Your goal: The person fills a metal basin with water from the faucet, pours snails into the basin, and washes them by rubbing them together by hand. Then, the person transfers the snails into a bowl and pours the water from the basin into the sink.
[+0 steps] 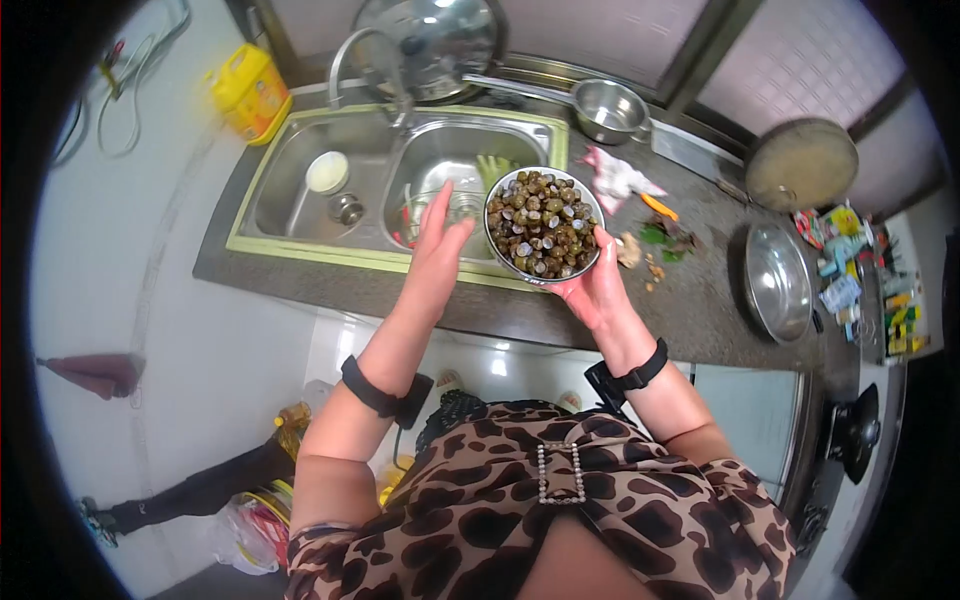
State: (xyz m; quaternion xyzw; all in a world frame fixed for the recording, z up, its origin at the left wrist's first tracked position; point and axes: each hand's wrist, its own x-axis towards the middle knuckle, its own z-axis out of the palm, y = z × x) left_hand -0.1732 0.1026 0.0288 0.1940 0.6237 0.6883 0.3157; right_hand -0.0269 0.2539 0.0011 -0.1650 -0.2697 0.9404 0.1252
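A bowl of small brown snails (543,222) is held over the right edge of the double sink (400,256). My right hand (597,285) grips the bowl's lower right rim. To the left of the bowl, my left hand (438,240) is raised over the right basin with its fingers apart, holding nothing. In that basin, partly hidden behind my hand and the bowl, are a clear container and green leafy stalks (492,168). A round pale object (327,172) sits in the left basin near the drain (346,209).
Behind the sink are a faucet (402,100), a large lid (430,45) and a saucepan (610,108). A yellow jug (250,95) stands at left. On the right counter lie a cloth (620,180), ginger (629,250), a cleaver (690,155) and a metal basin (778,284).
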